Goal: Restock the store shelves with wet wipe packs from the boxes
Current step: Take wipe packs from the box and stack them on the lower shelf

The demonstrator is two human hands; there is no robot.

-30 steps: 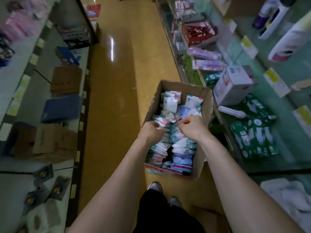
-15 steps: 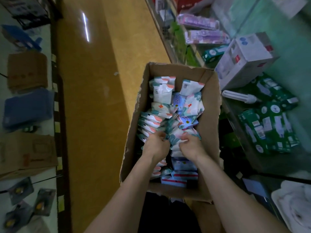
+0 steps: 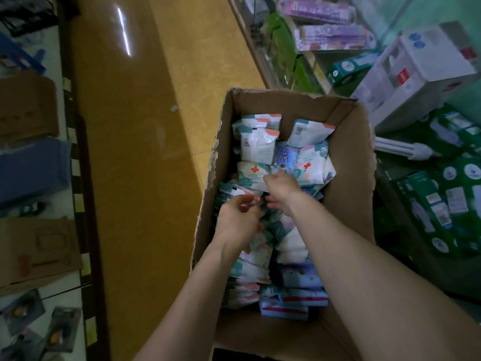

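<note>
an open brown cardboard box (image 3: 346, 178) stood on the glossy yellow-brown floor (image 3: 143, 152) of the aisle, just beside the right shelf. it was packed with soft white-and-teal wet wipe packs (image 3: 257, 147) with coral edges, set on edge in two rows, and flat blue packs (image 3: 299, 277) were stacked at its near end.

both bare forearms reached into the box from the near side. the left hand (image 3: 239, 220) hung over the left row, its fingers (image 3: 256, 204) curled at the coral top edge of a pack; whether they had hold of it could not be told. the right hand (image 3: 282, 188) lay a little farther in, at the middle of the box, touching the packs there, its fingertips buried among them, so its grip could not be told either.

on the right shelf a white rectangular carton (image 3: 416, 76) lay tilted, with green packets (image 3: 442, 204) nearer and purple packages (image 3: 333, 37) farther off. flat brown cardboard pieces (image 3: 26, 108) lay on the left shelf.
</note>
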